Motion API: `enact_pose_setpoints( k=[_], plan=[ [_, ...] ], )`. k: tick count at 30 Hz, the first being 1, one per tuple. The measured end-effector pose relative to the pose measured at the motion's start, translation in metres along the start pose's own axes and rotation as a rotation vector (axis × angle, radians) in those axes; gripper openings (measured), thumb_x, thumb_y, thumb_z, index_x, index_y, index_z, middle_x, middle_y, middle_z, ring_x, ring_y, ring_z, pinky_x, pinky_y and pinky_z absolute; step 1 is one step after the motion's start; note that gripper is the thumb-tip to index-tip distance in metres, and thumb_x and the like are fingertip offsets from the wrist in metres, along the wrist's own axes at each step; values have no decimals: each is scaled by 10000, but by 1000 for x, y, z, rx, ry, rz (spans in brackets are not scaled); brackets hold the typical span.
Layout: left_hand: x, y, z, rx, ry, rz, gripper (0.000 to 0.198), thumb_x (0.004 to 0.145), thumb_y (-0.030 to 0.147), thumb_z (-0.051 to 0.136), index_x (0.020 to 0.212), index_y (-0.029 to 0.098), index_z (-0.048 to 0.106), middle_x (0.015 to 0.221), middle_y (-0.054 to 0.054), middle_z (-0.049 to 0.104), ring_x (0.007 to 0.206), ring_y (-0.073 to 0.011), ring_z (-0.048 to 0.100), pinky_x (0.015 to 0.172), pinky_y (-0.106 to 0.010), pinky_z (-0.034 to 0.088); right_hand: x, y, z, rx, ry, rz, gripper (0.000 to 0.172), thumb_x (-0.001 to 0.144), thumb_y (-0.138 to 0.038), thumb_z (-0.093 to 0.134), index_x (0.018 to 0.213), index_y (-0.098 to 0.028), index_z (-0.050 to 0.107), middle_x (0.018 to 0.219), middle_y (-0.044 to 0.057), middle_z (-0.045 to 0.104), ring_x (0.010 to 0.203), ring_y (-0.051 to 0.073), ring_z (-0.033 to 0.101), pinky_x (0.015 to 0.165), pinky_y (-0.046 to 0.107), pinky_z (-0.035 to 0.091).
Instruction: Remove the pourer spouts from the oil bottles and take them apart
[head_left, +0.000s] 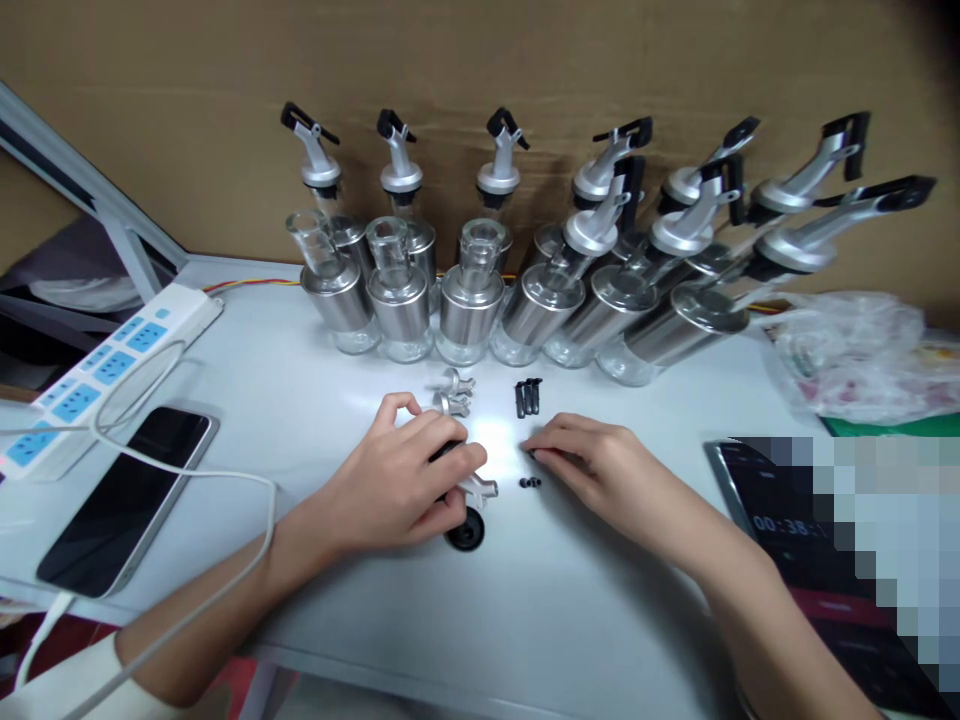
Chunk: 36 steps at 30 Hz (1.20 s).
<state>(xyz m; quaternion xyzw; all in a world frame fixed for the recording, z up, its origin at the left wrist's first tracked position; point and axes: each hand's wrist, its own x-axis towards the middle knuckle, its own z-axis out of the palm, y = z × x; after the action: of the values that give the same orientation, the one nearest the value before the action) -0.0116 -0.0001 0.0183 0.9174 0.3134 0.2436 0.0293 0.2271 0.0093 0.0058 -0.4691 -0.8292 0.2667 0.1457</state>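
My left hand [409, 475] is closed around a silver pour spout [482, 488], whose nozzle points to the right. The fingers cover most of it. Just below that hand lies a round black stopper piece [465, 530]. My right hand [596, 455] pinches a tiny black part [532, 453] between thumb and forefinger, low over the table. Beyond the left hand rest more silver spouts [454, 383]. Several black levers [528, 397] lie side by side past the right fingertips, and several small black plugs [531, 482] sit nearer to me.
Two rows of steel-banded glass bottles [471, 300] line the back; three in front have bare necks, the others carry spouts. At left are a power strip [112, 370], a phone [135, 500] and a white cable [225, 474]. A tablet-like screen [780, 520] and plastic bags [862, 350] lie right.
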Motion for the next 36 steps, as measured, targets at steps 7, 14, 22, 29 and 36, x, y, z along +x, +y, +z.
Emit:
enact_pose_setpoints(
  k=[7,14,22,29,36],
  plan=[
    [1,0,-1,1,13,9,195,770,104,422,925,184,510,807,-14,605,691,-133,522,790,-333,335,0,-8,-3,90,-77,24,233,856,-120,483,879,-204,700,836,36,699,712,144,636,675,267,496],
    [1,1,0,4,20,13,190,775,110,414,927,191,495,805,-12,608,686,-129,525,790,-328,338,-1,-10,-7,109,-116,49,218,886,-162,475,826,-204,680,779,14,684,663,129,609,650,252,465],
    [0,0,1,0,16,15,199,766,105,424,934,184,498,809,-15,602,685,-131,520,800,-336,335,-1,-10,-6,176,-198,130,292,907,-274,474,670,-192,622,548,-29,581,500,103,510,532,236,403],
    [-1,0,1,15,13,16,194,770,106,423,933,186,492,802,-10,602,684,-124,518,802,-331,338,0,-10,-4,267,-285,202,199,876,-305,528,781,-190,661,645,-9,604,542,96,531,572,228,416],
    [0,0,1,11,8,10,186,782,109,408,924,190,497,802,-9,607,682,-123,522,798,-325,341,-1,-8,-2,355,-309,311,134,854,-296,539,787,-200,604,557,-36,556,523,98,504,538,213,398]
  ],
)
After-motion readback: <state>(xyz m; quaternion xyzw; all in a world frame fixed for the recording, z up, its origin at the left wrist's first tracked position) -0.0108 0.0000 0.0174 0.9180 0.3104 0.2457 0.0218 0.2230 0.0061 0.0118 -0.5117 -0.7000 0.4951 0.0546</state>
